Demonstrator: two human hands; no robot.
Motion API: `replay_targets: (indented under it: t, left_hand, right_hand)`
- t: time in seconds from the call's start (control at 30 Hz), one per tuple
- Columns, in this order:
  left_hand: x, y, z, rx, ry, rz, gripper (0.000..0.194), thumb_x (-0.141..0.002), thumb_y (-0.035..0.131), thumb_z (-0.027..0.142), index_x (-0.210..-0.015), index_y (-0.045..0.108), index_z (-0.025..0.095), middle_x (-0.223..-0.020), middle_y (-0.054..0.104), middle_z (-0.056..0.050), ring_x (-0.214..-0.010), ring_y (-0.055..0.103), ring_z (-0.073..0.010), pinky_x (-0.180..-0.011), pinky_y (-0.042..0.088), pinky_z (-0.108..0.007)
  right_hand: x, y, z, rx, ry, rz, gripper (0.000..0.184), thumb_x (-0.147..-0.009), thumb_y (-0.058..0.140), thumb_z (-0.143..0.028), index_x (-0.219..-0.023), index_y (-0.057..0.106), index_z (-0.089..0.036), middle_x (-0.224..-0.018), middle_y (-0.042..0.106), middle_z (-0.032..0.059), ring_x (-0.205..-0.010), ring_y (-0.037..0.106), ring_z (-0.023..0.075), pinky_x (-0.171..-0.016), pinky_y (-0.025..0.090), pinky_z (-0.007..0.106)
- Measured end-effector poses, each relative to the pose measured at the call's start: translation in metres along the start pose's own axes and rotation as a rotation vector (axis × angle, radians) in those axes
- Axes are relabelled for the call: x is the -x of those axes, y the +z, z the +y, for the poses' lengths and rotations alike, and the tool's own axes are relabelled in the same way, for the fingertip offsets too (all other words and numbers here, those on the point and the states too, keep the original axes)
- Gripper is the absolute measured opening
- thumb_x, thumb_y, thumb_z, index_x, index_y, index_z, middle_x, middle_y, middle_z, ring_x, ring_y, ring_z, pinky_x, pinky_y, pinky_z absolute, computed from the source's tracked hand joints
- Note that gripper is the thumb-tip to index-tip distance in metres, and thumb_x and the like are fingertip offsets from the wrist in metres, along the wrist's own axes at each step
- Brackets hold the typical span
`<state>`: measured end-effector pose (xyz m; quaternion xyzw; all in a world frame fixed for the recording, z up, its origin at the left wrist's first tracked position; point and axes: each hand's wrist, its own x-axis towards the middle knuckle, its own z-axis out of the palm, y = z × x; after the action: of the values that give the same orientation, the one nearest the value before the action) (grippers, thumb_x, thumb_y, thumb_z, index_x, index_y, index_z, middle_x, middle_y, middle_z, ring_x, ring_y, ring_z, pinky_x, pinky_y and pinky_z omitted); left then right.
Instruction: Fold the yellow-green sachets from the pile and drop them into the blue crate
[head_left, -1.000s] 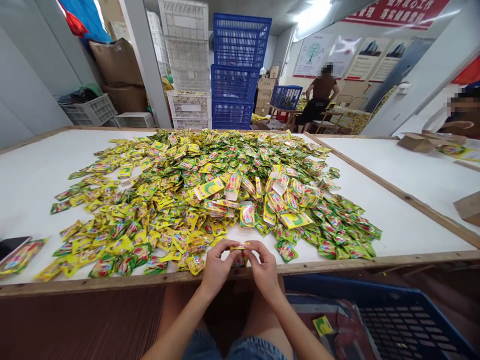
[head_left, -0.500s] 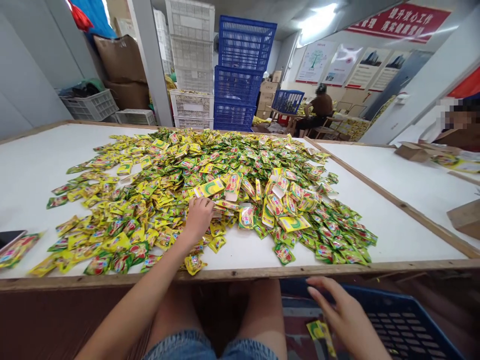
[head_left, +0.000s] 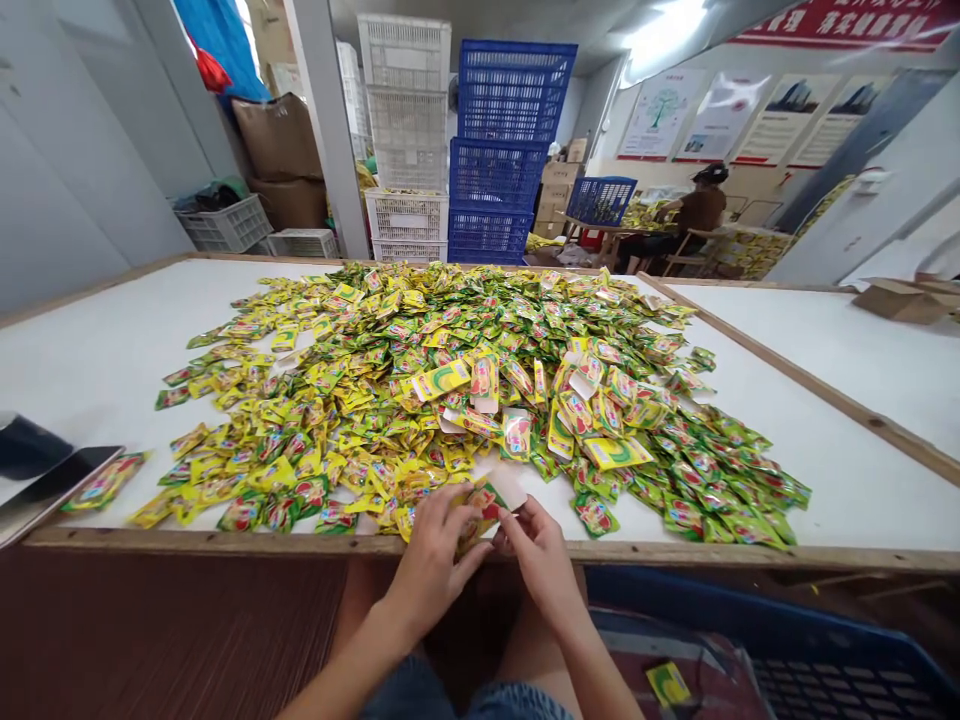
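Observation:
At the table's front edge, both my hands hold one small printed box (head_left: 489, 503), yellow, green and red with a white flap standing up at its right end. My left hand (head_left: 435, 545) grips its left side with curled fingers. My right hand (head_left: 538, 552) pinches the right end by the flap; whether a sachet is also between those fingers, I cannot tell. Beyond them spreads a large heap of yellow and green sachets (head_left: 352, 400). Several similar small boxes, some with open white ends, lie on the heap, among them a yellow box (head_left: 441, 380).
A blue basket (head_left: 832, 625) stands below the table edge at right, with a yellow-green box (head_left: 667, 684) there. A phone-like dark slab (head_left: 60, 490) lies at left. A wooden strip (head_left: 795, 370) divides the white table (head_left: 847, 480). Crates (head_left: 502, 175) and a seated person (head_left: 697, 212) are behind.
My left hand has come back from the heap with a small box. My right hand has risen from beside the basket to meet it. The view has turned slightly left.

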<state>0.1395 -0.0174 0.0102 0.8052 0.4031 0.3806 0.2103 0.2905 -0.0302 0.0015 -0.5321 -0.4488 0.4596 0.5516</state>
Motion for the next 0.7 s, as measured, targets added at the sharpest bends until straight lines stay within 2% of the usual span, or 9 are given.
replay_targets:
  t: [0.07, 0.1, 0.17, 0.23, 0.33, 0.4, 0.47, 0.57, 0.7]
  left_hand:
    - [0.001, -0.006, -0.005, 0.093, -0.131, 0.08, 0.044, -0.072, 0.066, 0.031, -0.113, 0.054, 0.023, -0.125, 0.052, -0.011, -0.119, 0.043, -0.0296, -0.1, 0.03, -0.048]
    - [0.0, -0.011, -0.008, 0.183, -0.214, 0.07, 0.05, -0.07, 0.067, 0.033, -0.116, 0.053, 0.022, -0.123, 0.054, -0.012, -0.116, 0.046, -0.0298, -0.099, 0.033, -0.047]
    - [-0.001, -0.021, -0.015, 0.432, -0.393, -0.05, 0.047, -0.071, 0.065, 0.037, -0.113, 0.055, 0.019, -0.11, 0.063, -0.012, -0.102, 0.057, -0.0284, -0.088, 0.044, -0.042]
    - [0.002, -0.032, -0.023, 0.669, -0.541, -0.129, 0.04, -0.073, 0.063, 0.04, -0.105, 0.06, 0.016, -0.095, 0.069, -0.01, -0.084, 0.064, -0.0248, -0.074, 0.05, -0.035]
    - [0.014, -0.047, -0.035, 0.839, -0.689, 0.041, 0.043, -0.069, 0.067, 0.041, -0.101, 0.061, 0.014, -0.09, 0.071, -0.011, -0.076, 0.066, -0.0226, -0.067, 0.051, -0.03]
    - [0.023, -0.055, -0.041, 0.866, -0.754, 0.152, 0.047, -0.064, 0.071, 0.041, -0.1, 0.061, 0.012, -0.09, 0.071, -0.012, -0.074, 0.067, -0.0235, -0.065, 0.051, -0.03]
    - [0.03, -0.061, -0.045, 0.87, -0.792, 0.196, 0.047, -0.062, 0.072, 0.04, -0.099, 0.061, 0.013, -0.091, 0.071, -0.013, -0.073, 0.067, -0.0237, -0.063, 0.052, -0.03]
    - [0.035, -0.067, -0.045, 0.872, -0.814, 0.221, 0.047, -0.061, 0.073, 0.04, -0.097, 0.061, 0.012, -0.091, 0.071, -0.013, -0.071, 0.068, -0.0234, -0.061, 0.052, -0.03]
    - [0.033, -0.073, -0.04, 0.878, -0.829, 0.311, 0.048, -0.059, 0.074, 0.04, -0.096, 0.062, 0.011, -0.091, 0.071, -0.013, -0.072, 0.068, -0.0231, -0.061, 0.052, -0.029]
  right_hand:
    - [0.007, 0.002, -0.002, -0.001, -0.011, -0.133, 0.026, -0.08, 0.055, -0.038, -0.097, 0.055, -0.018, -0.086, 0.064, 0.0051, -0.075, 0.06, 0.0174, -0.064, 0.049, 0.027]
    - [0.009, 0.004, -0.005, -0.01, -0.013, -0.216, 0.025, -0.082, 0.054, -0.036, -0.101, 0.054, -0.019, -0.091, 0.064, 0.0056, -0.079, 0.06, 0.0177, -0.065, 0.049, 0.027]
    - [0.007, 0.012, -0.011, -0.013, -0.037, -0.345, 0.026, -0.085, 0.048, -0.033, -0.108, 0.049, -0.022, -0.095, 0.064, 0.0052, -0.08, 0.06, 0.0174, -0.064, 0.049, 0.027]
    - [-0.005, 0.025, -0.016, 0.083, -0.134, -0.35, 0.027, -0.087, 0.044, -0.028, -0.113, 0.045, -0.023, -0.093, 0.064, 0.0042, -0.08, 0.06, 0.0171, -0.066, 0.049, 0.028]
    - [-0.046, 0.052, -0.019, 0.461, -0.408, -0.29, 0.031, -0.083, 0.043, -0.013, -0.112, 0.048, -0.024, -0.106, 0.061, 0.0054, -0.096, 0.055, 0.0187, -0.083, 0.043, 0.033]
    - [-0.08, 0.075, -0.017, 0.774, -0.578, -0.36, 0.047, -0.075, 0.045, -0.002, -0.117, 0.047, -0.024, -0.124, 0.052, 0.0064, -0.115, 0.044, 0.0212, -0.094, 0.034, 0.038]
    - [-0.113, 0.098, -0.012, 1.029, -0.676, -0.474, 0.06, -0.068, 0.05, 0.001, -0.123, 0.043, -0.022, -0.135, 0.042, 0.0073, -0.125, 0.032, 0.024, -0.099, 0.025, 0.043]
    - [-0.149, 0.126, -0.006, 1.199, -0.703, -0.58, 0.053, -0.068, 0.054, 0.0, -0.117, 0.05, -0.02, -0.123, 0.054, 0.0096, -0.12, 0.038, 0.026, -0.1, 0.017, 0.046]
    - [-0.167, 0.134, -0.006, 1.168, -0.687, -0.52, 0.026, -0.076, 0.048, -0.004, -0.094, 0.062, -0.017, -0.092, 0.067, 0.0096, -0.098, 0.055, 0.0233, -0.096, 0.021, 0.043]
